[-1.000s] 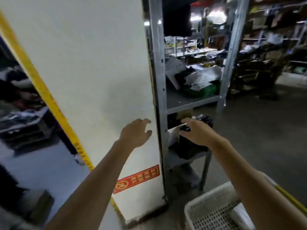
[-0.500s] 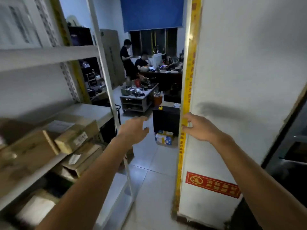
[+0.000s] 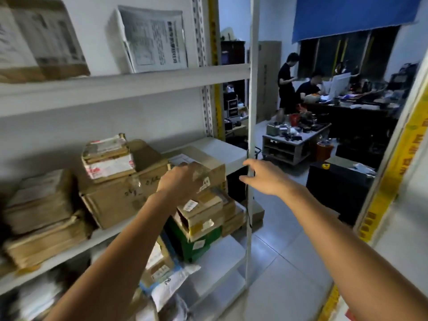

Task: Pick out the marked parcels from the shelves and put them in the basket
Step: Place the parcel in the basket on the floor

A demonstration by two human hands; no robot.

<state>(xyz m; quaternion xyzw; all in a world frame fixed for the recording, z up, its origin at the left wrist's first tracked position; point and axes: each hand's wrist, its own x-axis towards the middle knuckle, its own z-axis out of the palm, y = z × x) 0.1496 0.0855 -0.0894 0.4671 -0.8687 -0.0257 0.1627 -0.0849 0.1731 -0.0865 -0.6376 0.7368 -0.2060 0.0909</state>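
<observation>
From the head camera, a white metal shelf unit (image 3: 129, 85) fills the left side, its shelves crowded with cardboard parcels. On the middle shelf a large brown box (image 3: 120, 195) sits with a smaller taped parcel bearing red-and-white labels (image 3: 107, 158) stacked on top of it. To the left of these, flatter cardboard parcels (image 3: 39, 216) lie piled, blurred. On the top shelf, a white printed packet (image 3: 155, 40) leans against the wall, and another wrapped parcel (image 3: 37, 40) stands at the far left.

The left hand (image 3: 183, 184) reaches out in front of the middle shelf, back of the hand toward the camera, fingers curled downward over the right end of the box row; its grip looks loosely closed, and I cannot tell whether it touches or holds any parcel. Just below it, a small labelled carton (image 3: 199, 209) rests on a green box (image 3: 196, 242) on the lower shelf. Further down lies a white and blue mailer bag (image 3: 171, 281).

The right hand (image 3: 264, 177) is held out beside the shelf's front upright post (image 3: 251, 135), fingers spread wide and empty, its fingertips near the post.

Beyond the shelf, the room opens onto a grey tiled floor (image 3: 278, 262). A low grey desk (image 3: 294, 142) carries small clutter, and two people in dark clothes (image 3: 287, 82) are at a dark desk under a blue blind (image 3: 352, 15). A wall edge with yellow tape (image 3: 398, 163) rises at the right. No basket is in view.
</observation>
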